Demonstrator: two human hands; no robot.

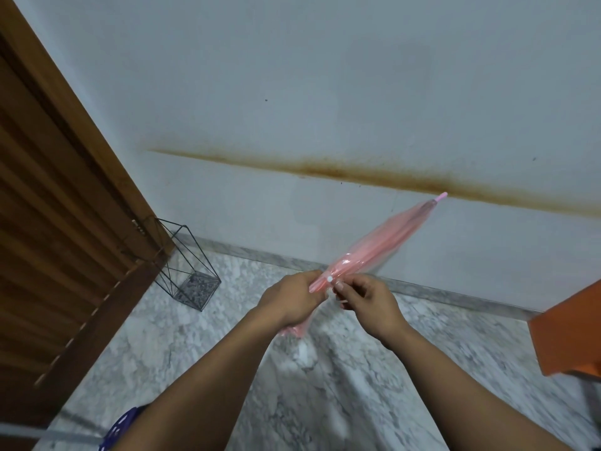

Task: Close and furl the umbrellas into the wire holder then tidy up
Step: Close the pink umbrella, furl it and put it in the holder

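Observation:
A closed, see-through pink umbrella (380, 244) points up and to the right, its pink tip near the brown stain on the wall. My left hand (291, 297) grips its furled canopy near the lower end. My right hand (367, 299) pinches the strap with the white snap button at the same spot. The handle end is hidden under my left hand. The black wire holder (187, 265) stands on the floor in the corner by the door, holding no umbrella.
A brown wooden door (55, 222) fills the left side. An orange piece of furniture (572, 330) juts in at the right edge. A dark blue patterned object (122, 428) lies at the bottom left. The marble floor (325, 385) spreads below my arms.

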